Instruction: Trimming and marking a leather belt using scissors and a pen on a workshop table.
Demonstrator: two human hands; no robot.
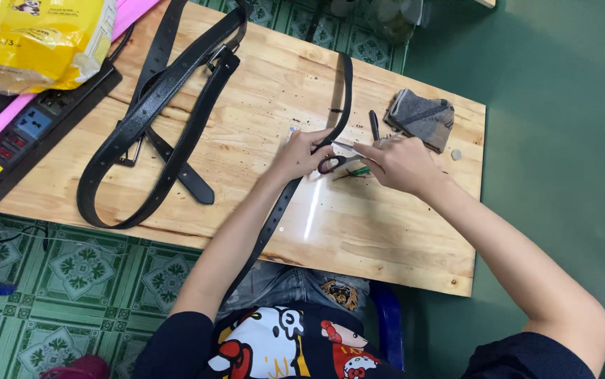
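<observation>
Now both hands meet in the middle of the frame on the wooden counter (358, 231). Left hand (304, 153) pinches a thin black belt (345, 91). Right hand (399, 163) is closed around black-handled scissors (332, 163).

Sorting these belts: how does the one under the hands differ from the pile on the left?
The narrow belt is thin, laid out straight and pinned by the left hand; the wide belts are broader, looped over each other and untouched, with metal buckles showing. All are black and lie on the wooden table.
</observation>
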